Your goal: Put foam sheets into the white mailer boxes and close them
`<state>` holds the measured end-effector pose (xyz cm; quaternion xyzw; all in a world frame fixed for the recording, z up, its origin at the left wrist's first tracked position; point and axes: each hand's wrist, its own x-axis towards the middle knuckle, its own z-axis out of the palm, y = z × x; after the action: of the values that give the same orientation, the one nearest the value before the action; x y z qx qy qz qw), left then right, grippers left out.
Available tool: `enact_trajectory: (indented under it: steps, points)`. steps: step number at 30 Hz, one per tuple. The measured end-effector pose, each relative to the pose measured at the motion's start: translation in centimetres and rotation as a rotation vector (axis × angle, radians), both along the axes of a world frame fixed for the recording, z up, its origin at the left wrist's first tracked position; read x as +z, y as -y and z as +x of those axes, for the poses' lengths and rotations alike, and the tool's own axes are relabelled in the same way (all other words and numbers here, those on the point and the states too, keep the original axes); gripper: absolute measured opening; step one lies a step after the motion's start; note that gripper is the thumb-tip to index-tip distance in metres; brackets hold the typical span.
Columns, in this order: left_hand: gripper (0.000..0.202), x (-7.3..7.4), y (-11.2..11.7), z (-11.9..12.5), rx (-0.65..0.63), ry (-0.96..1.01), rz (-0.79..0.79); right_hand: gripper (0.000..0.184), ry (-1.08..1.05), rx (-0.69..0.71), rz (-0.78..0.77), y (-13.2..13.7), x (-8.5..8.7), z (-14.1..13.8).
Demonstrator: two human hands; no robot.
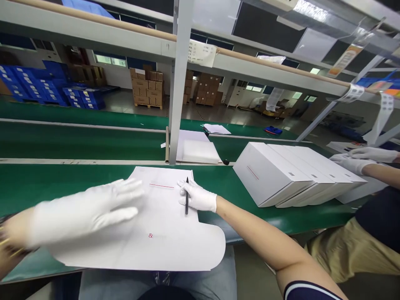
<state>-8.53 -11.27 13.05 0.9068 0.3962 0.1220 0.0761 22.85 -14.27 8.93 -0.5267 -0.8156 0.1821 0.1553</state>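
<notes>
A large flat white sheet (162, 233) with rounded near corners, a thin red line and a small red mark lies on the green bench in front of me. My left hand (84, 210), in a white glove, hovers over the sheet's left part with fingers stretched out and holds nothing; it is blurred. My right hand (196, 196), also gloved, rests on the sheet's right edge, closed round a black pen (186, 200) that stands nearly upright.
Three white boxes (281, 175) lean in a row on the bench at the right. A co-worker's gloved hands (359, 160) rest beyond them. A grey upright post (179, 83) rises behind the sheet, with white foam sheets (198, 152) beside it. Green conveyor belts (78, 141) run across behind.
</notes>
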Motion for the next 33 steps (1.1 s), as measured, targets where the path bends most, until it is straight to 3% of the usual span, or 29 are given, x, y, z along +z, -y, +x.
enact_trajectory:
  steps: [2,4,8,10,12,15,18,21,25,29,31,33]
  points:
    - [0.071,-0.8,-0.5,-0.4,-0.078,-0.191,-0.071,0.056,0.013,0.012,0.036,2.5,-0.1,-1.5]
    - [0.081,-3.2,-0.5,-0.4,-0.124,-0.277,-0.001,0.059,0.052,0.015,0.14,4.9,-0.8,-2.7]
    - [0.093,-8.9,0.4,-0.6,-0.191,-0.153,0.341,0.052,0.125,-0.03,0.274,6.9,-2.3,-3.6]
    - [0.097,-10.3,0.3,-0.4,-0.183,-0.116,0.42,0.054,0.149,-0.032,0.279,5.9,-2.9,-3.1]
    - [0.096,-10.4,-0.4,0.7,-0.15,-0.134,0.399,0.062,0.181,-0.022,0.277,4.0,-3.3,-2.1]
    - [0.088,-8.8,-2.4,3.9,-0.055,-0.232,0.289,0.073,0.253,-0.001,0.26,0.2,-3.4,-0.5]
    - [0.08,-7.1,-4.6,7.2,0.043,-0.311,0.24,0.069,0.326,0.01,0.254,-3.2,-3.3,0.7]
    - [0.076,-6.8,-6.3,8.8,0.028,-0.324,0.243,0.062,0.339,-0.007,0.287,-5.1,-3.5,1.2]
    - [0.074,-7.1,-6.9,9.3,0.016,-0.296,0.26,0.058,0.255,-0.028,0.346,-5.9,-4.1,1.0]
    - [0.073,-6.5,-5.7,9.0,0.079,-0.275,0.233,0.062,0.154,-0.077,0.333,-5.2,-3.9,1.0]
    - [0.081,-6.5,-4.6,7.8,0.149,-0.2,0.24,0.063,0.021,-0.116,0.302,-3.9,-4.0,1.7]
    - [0.097,-7.1,-3.4,5.8,0.305,-0.034,0.211,0.05,-0.184,-0.269,0.32,-2.0,-4.7,2.5]
